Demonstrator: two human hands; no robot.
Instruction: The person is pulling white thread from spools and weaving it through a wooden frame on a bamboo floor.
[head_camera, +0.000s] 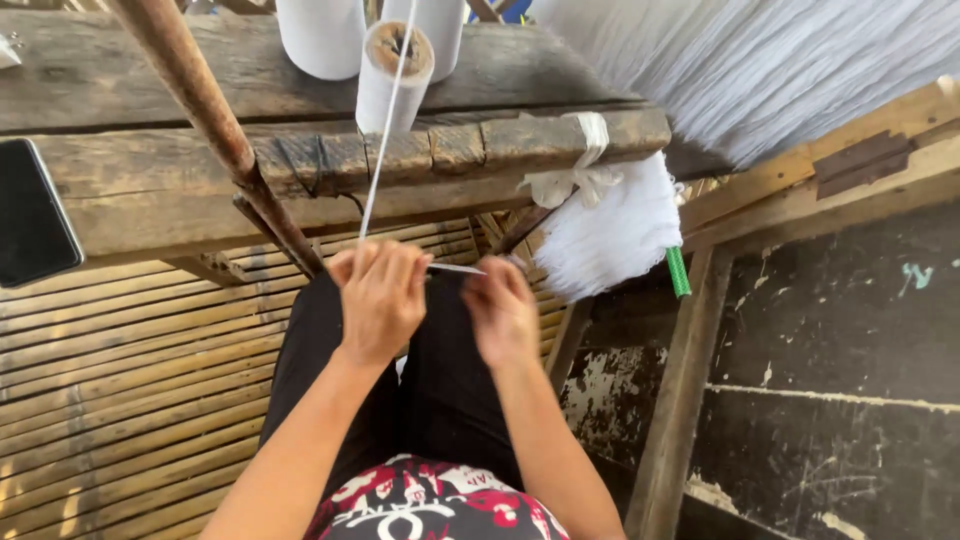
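Pinching the thread (385, 130) below the spool (394, 75), both hands' fingers (385, 265) press tight; pulling gently keeps it from snapping.

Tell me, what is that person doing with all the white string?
A seated person is working white thread between both hands. The left hand pinches a strand that runs up to a white spool on the wooden beam. The right hand holds the other end, so a short piece stretches between the hands. A bundle of white threads hangs tied to the beam, with a green stick beside it. A dark phone lies at the left.
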